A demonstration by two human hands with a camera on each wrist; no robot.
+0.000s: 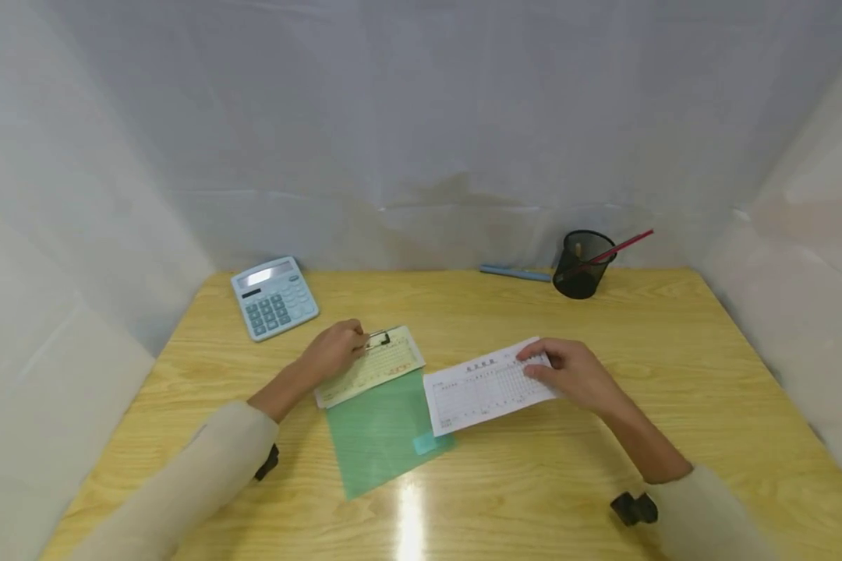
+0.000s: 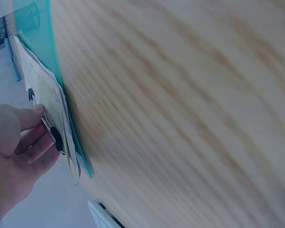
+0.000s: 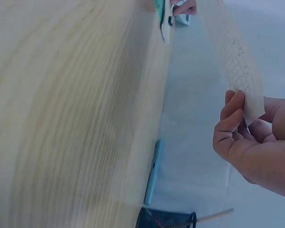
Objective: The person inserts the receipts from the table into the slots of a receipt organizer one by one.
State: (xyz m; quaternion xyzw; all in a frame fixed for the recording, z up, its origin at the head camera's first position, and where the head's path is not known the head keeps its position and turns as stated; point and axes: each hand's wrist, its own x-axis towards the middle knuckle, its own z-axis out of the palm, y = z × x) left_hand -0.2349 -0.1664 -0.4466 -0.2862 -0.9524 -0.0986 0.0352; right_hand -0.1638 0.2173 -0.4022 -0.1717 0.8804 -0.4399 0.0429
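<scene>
My left hand is at the metal clip at the top edge of a stack of slips. In the left wrist view, its thumb and fingers pinch that clip with black ends. A yellow printed slip lies uppermost there, with white paper edges showing under it. Beneath sits a translucent green folder with a light-blue label. To the right, my right hand pinches a white printed form by its right end, held above the table and partly over the folder.
A light-blue calculator lies at the back left of the wooden table. At the back right stand a black mesh pen cup with a red stick leaning out and, beside it, a blue pen. White sheeting surrounds the table.
</scene>
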